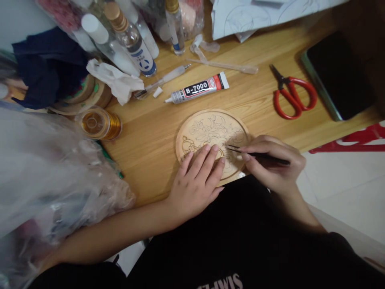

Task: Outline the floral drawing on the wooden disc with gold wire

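A round wooden plaque (207, 120) with a raised rim lies at the table's front edge. Line drawings cover its face, and gold-coloured wire outlines part of the left side. My left hand (195, 180) rests on the lower left of the plaque, palm down and fingers stretched out. Dark tweezers (258, 155) are pinched in my right hand (273, 164), their tips over the middle of the drawing, close to my left fingertips. Whether the tips hold anything is too small to tell.
Beyond the plaque lies a B-7000 glue tube (197, 88). Red-handled scissors (293, 94) and a phone (338, 76) are on the right. A spool of gold wire (100, 123), bottles (135, 44) and a plastic bag (60, 168) crowd the left. A pipette (231, 66) lies behind the tube.
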Action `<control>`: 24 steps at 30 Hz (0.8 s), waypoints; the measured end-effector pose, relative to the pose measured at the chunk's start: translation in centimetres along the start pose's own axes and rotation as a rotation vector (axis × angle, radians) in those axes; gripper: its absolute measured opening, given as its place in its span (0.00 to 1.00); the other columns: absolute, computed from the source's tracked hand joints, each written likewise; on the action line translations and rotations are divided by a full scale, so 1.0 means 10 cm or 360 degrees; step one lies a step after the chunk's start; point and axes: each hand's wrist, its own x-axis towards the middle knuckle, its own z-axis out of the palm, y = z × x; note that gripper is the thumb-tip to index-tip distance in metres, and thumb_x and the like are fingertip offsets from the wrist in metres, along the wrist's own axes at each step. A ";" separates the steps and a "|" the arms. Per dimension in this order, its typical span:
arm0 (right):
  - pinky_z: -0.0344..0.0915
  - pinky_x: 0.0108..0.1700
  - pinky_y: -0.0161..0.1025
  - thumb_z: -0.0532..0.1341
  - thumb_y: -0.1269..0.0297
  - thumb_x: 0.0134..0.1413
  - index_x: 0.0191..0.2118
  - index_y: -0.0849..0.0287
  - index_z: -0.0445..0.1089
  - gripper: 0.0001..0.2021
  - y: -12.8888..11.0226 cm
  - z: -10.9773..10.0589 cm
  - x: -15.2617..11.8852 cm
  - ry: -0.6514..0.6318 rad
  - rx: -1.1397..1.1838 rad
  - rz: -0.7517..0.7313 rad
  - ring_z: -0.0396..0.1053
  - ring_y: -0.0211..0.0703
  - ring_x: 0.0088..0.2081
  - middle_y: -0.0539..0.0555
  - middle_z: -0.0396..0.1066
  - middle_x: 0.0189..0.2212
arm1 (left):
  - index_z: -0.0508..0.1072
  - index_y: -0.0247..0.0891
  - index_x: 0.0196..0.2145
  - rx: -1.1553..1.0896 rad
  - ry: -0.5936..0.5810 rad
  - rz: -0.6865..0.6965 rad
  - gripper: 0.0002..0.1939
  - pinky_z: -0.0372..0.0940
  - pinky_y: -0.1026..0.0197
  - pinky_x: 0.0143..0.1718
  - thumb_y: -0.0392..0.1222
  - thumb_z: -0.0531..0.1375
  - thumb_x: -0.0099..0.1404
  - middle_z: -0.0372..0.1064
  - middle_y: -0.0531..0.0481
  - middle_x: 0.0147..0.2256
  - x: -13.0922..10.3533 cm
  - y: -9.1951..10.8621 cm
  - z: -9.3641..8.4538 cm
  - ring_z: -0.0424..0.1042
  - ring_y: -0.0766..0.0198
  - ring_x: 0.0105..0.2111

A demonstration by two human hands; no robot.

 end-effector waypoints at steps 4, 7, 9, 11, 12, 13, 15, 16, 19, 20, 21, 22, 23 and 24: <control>0.64 0.25 0.37 0.68 0.74 0.49 0.37 0.53 0.78 0.10 0.01 0.01 -0.01 0.0049 0.0009 0.0024 0.69 0.38 0.25 0.50 0.74 0.26 | 0.66 0.31 0.61 0.0006 0.0022 0.0010 0.26 0.54 0.45 0.63 0.51 0.53 0.73 0.62 0.34 0.64 0.00 0.00 0.00 0.62 0.46 0.64; 0.64 0.24 0.37 0.68 0.73 0.49 0.36 0.53 0.78 0.08 0.01 0.01 -0.01 0.0068 0.0010 0.0014 0.68 0.38 0.24 0.49 0.74 0.25 | 0.66 0.31 0.61 -0.0004 0.0003 0.0009 0.27 0.53 0.45 0.64 0.51 0.55 0.71 0.61 0.34 0.64 0.00 0.00 0.00 0.61 0.46 0.64; 0.64 0.24 0.37 0.67 0.72 0.49 0.35 0.53 0.78 0.07 0.02 0.00 -0.01 0.0059 -0.0001 0.0014 0.68 0.38 0.24 0.49 0.74 0.25 | 0.65 0.31 0.61 -0.0008 -0.0008 0.0005 0.28 0.53 0.45 0.65 0.51 0.57 0.71 0.61 0.34 0.64 0.00 0.00 0.00 0.61 0.46 0.65; 0.64 0.24 0.38 0.67 0.71 0.49 0.35 0.53 0.78 0.07 0.02 -0.01 -0.01 0.0053 -0.0006 0.0014 0.68 0.38 0.23 0.49 0.74 0.24 | 0.65 0.31 0.62 -0.0009 -0.0019 0.0003 0.28 0.52 0.45 0.65 0.51 0.57 0.70 0.60 0.35 0.65 0.00 0.00 -0.01 0.61 0.46 0.65; 0.64 0.24 0.38 0.67 0.71 0.49 0.35 0.53 0.78 0.07 0.02 -0.01 -0.01 0.0052 -0.0006 0.0011 0.68 0.38 0.23 0.49 0.73 0.24 | 0.65 0.31 0.62 -0.0010 -0.0022 0.0003 0.28 0.52 0.45 0.65 0.51 0.57 0.70 0.60 0.35 0.65 0.00 0.00 -0.01 0.61 0.46 0.65; 0.64 0.24 0.38 0.67 0.71 0.49 0.35 0.53 0.78 0.07 0.03 -0.01 -0.01 0.0051 -0.0005 0.0007 0.68 0.38 0.23 0.49 0.73 0.24 | 0.65 0.31 0.62 -0.0010 -0.0025 0.0002 0.28 0.52 0.45 0.65 0.51 0.57 0.71 0.60 0.35 0.65 0.00 0.00 -0.01 0.60 0.46 0.65; 0.64 0.24 0.38 0.67 0.71 0.49 0.35 0.53 0.78 0.07 0.04 -0.01 -0.02 0.0050 -0.0004 -0.0001 0.68 0.38 0.23 0.49 0.73 0.23 | 0.65 0.31 0.62 -0.0011 -0.0022 0.0005 0.28 0.53 0.46 0.65 0.51 0.56 0.71 0.60 0.35 0.65 0.00 0.00 0.00 0.60 0.46 0.65; 0.63 0.24 0.38 0.67 0.72 0.49 0.35 0.53 0.78 0.07 0.04 -0.01 -0.02 0.0050 -0.0004 -0.0002 0.68 0.38 0.23 0.49 0.73 0.23 | 0.65 0.31 0.62 -0.0008 -0.0015 0.0007 0.28 0.53 0.46 0.64 0.51 0.56 0.71 0.60 0.35 0.65 0.00 0.00 0.00 0.61 0.46 0.65; 0.63 0.24 0.38 0.67 0.72 0.49 0.35 0.53 0.78 0.08 0.03 -0.01 -0.02 0.0030 0.0009 -0.0008 0.68 0.38 0.23 0.49 0.73 0.23 | 0.65 0.31 0.61 0.0010 -0.0006 0.0007 0.27 0.54 0.46 0.63 0.51 0.55 0.71 0.61 0.35 0.64 0.00 0.00 -0.01 0.62 0.47 0.64; 0.64 0.24 0.37 0.67 0.73 0.49 0.36 0.53 0.77 0.08 0.02 -0.01 -0.02 0.0009 0.0012 -0.0016 0.68 0.37 0.23 0.49 0.73 0.24 | 0.65 0.31 0.61 0.0018 -0.0004 0.0003 0.27 0.55 0.46 0.63 0.51 0.55 0.71 0.62 0.35 0.64 0.01 0.00 -0.01 0.62 0.47 0.64; 0.65 0.25 0.37 0.67 0.73 0.49 0.36 0.54 0.77 0.09 0.02 -0.01 -0.02 -0.0020 0.0010 -0.0024 0.69 0.37 0.24 0.49 0.74 0.25 | 0.65 0.31 0.61 0.0023 -0.0005 -0.0002 0.27 0.55 0.46 0.63 0.51 0.56 0.71 0.62 0.35 0.64 0.01 0.00 -0.01 0.62 0.47 0.64; 0.66 0.26 0.37 0.67 0.74 0.49 0.37 0.54 0.77 0.09 0.01 -0.01 -0.01 -0.0051 0.0003 -0.0028 0.70 0.37 0.25 0.50 0.75 0.26 | 0.65 0.32 0.61 0.0025 -0.0006 -0.0004 0.27 0.55 0.46 0.63 0.51 0.56 0.71 0.62 0.36 0.64 0.02 0.00 -0.02 0.62 0.47 0.64; 0.67 0.27 0.37 0.67 0.74 0.49 0.37 0.55 0.77 0.09 0.00 -0.01 -0.01 -0.0076 -0.0003 -0.0029 0.71 0.37 0.26 0.50 0.75 0.27 | 0.65 0.32 0.60 0.0026 -0.0009 -0.0007 0.27 0.55 0.46 0.63 0.51 0.56 0.71 0.62 0.36 0.64 0.02 0.00 -0.02 0.62 0.47 0.64; 0.67 0.28 0.37 0.67 0.75 0.50 0.37 0.55 0.77 0.09 -0.01 -0.01 -0.01 -0.0094 -0.0007 -0.0029 0.71 0.37 0.26 0.50 0.75 0.28 | 0.65 0.32 0.60 0.0027 -0.0012 -0.0007 0.27 0.55 0.46 0.63 0.51 0.57 0.70 0.62 0.36 0.64 0.02 0.00 -0.02 0.62 0.47 0.64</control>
